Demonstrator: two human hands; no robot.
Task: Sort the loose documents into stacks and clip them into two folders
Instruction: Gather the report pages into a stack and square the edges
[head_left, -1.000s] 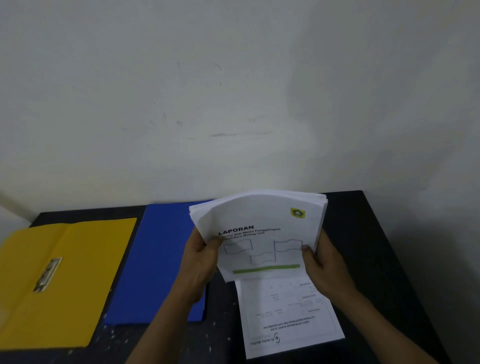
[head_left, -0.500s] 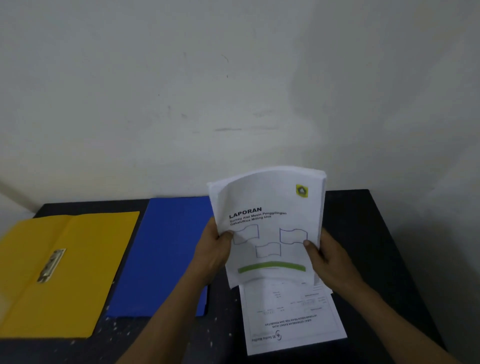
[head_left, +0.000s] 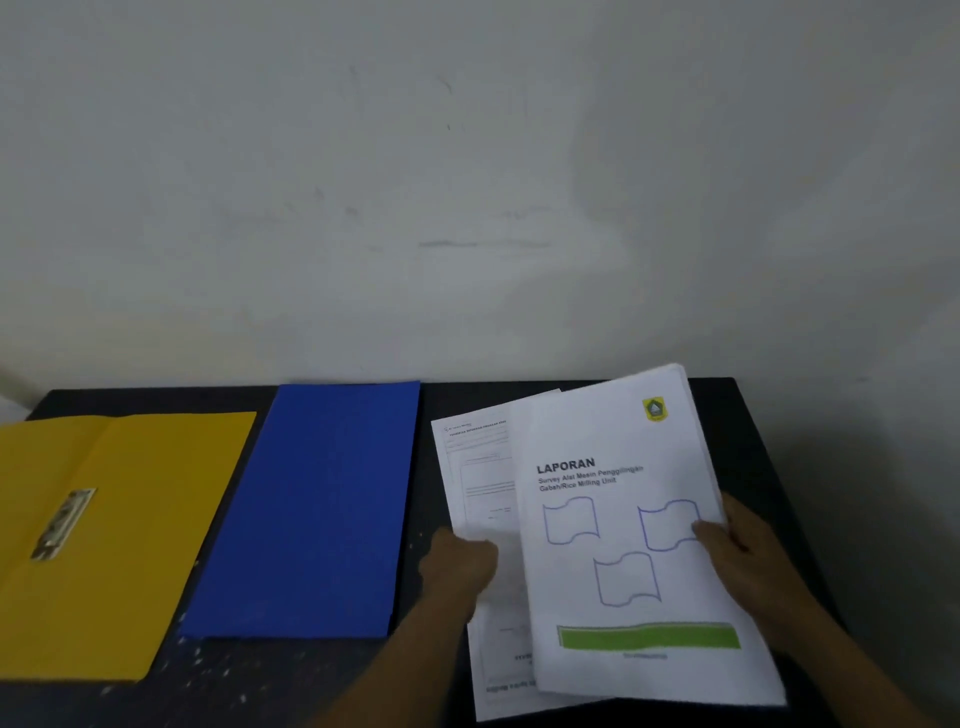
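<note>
Report stack lowered, blue folder closed, yellow folder open, clip inside

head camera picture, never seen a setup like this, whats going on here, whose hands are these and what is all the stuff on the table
There is no machine here. A person wears a camera on the head, so this single picture looks forward and down over their own arms. The left hand and right hand come in from the bottom edge. The right hand holds a stack of papers by its right side, with the thumb on the cover page titled LAPORAN. The left hand sits at the edge of a printed sheet that is partly tucked beneath that stack; blur hides whether it grips it. On the dark table lie a blue folder and, further left, a yellow folder lying open, with a metal clip on it. Behind is a plain wall.
</note>
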